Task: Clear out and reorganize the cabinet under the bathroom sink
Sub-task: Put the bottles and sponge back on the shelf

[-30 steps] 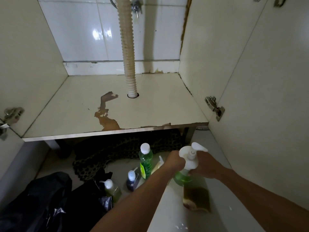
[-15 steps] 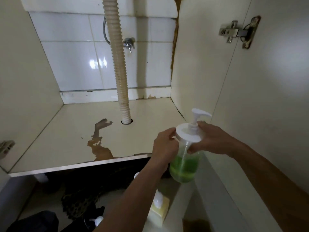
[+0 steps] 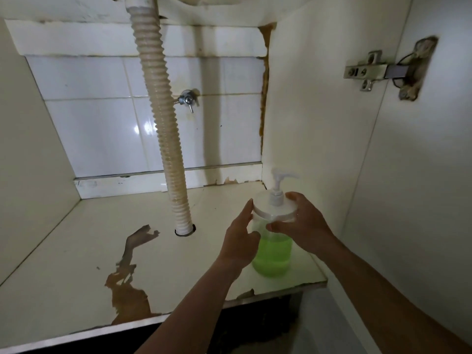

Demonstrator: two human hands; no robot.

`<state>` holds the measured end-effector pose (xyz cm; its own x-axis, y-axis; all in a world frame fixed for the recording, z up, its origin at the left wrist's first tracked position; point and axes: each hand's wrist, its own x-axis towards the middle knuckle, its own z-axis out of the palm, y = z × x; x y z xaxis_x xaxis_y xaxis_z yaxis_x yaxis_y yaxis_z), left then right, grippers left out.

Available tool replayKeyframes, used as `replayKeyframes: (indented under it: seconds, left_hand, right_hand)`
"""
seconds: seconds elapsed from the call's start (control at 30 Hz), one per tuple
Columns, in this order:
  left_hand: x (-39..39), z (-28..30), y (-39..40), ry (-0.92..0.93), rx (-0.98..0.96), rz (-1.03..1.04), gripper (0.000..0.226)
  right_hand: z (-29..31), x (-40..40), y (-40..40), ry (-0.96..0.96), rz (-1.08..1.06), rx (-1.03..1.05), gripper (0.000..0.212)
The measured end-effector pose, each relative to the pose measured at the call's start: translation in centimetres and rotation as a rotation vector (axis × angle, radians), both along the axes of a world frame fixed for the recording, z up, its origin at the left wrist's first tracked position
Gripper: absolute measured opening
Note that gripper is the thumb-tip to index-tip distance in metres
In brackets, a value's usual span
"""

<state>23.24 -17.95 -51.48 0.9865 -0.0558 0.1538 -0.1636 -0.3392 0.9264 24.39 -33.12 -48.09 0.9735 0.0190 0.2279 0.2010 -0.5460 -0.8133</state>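
Note:
A clear pump bottle [image 3: 273, 254] with green liquid and a white pump top stands upright on the cabinet floor [image 3: 84, 246], near the front right corner by the right wall. My left hand [image 3: 240, 244] wraps its left side just under the white lid. My right hand [image 3: 304, 226] holds the lid and the right side. Both hands touch the bottle. The cabinet shelf holds nothing else.
A ribbed beige drain hose [image 3: 163, 123] drops through a hole in the floor's middle. A brown peeled patch [image 3: 127, 284] marks the front left. A metal valve [image 3: 187, 100] sticks from the tiled back wall. The open right door carries a hinge [image 3: 367, 70].
Both hands lifted the pump bottle from the floor below up into the cabinet and set it on the shelf at the right. The view tilted upward.

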Motion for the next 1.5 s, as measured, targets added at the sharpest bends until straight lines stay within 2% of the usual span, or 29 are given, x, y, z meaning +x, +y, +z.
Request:
replayKeyframes:
  seconds: [0.13,0.2,0.3,0.53,0.7,0.83,0.9,0.97,1.07,1.2,1.27,1.37,1.43,1.5]
  left_hand:
    - [4.1,-1.3,-0.2,-0.021,-0.036,0.010,0.080]
    - [6.2,-1.7,-0.5,-0.031,-0.035,0.004,0.078]
    - [9.0,-1.4,-0.9,-0.056,0.006,-0.024,0.077]
    - [12.8,0.2,-1.4,0.025,0.101,-0.077,0.085]
    - [12.6,1.6,-1.0,0.084,0.185,-0.143,0.076]
    - [9.9,3.0,-0.4,0.143,0.295,-0.187,0.068]
    - [8.1,2.8,0.2,0.135,0.327,-0.140,0.065]
    - [6.1,2.5,1.2,0.073,0.359,-0.054,0.060]
    - [2.5,2.7,2.7,-0.052,0.415,0.046,0.048]
    - [-3.5,3.3,3.7,-0.072,0.420,0.038,0.033]
    - [-6.1,3.2,4.4,-0.091,0.462,0.052,0.029]
    - [-9.1,1.6,6.0,-0.128,0.457,0.129,0.024]
    - [-10.6,0.1,7.4,-0.134,0.496,0.139,0.026]
    - [-11.6,-1.7,8.9,-0.070,0.589,0.085,0.037]
  right_hand:
    - [-1.6,4.0,-0.1,-0.115,0.016,0.021,0.072]
    - [-1.9,6.2,0.0,-0.162,0.028,-0.026,0.066]
    - [-1.8,9.4,-0.1,-0.195,0.017,-0.144,0.067]
    - [-1.4,13.7,-0.5,-0.150,-0.096,-0.341,0.070]
    - [-0.9,13.3,0.1,-0.048,-0.181,-0.464,0.070]
    - [0.4,10.8,1.5,-0.031,-0.277,-0.616,0.061]
    - [0.1,8.2,2.0,-0.067,-0.320,-0.505,0.061]
    - [-1.1,4.9,2.3,-0.170,-0.352,-0.300,0.059]
    - [-2.9,0.0,2.0,-0.203,-0.380,0.027,0.041]
    - [-5.5,-4.5,1.2,-0.148,-0.267,0.107,0.021]
    - [-6.3,-6.6,0.8,-0.004,-0.093,-0.028,0.014]
    - [-7.8,-8.6,-0.4,0.260,0.206,-0.461,0.014]
    - [-8.2,-9.8,-1.0,0.373,0.301,-0.644,0.023]
    - [-8.5,-11.1,-0.8,0.479,0.377,-0.784,0.023]
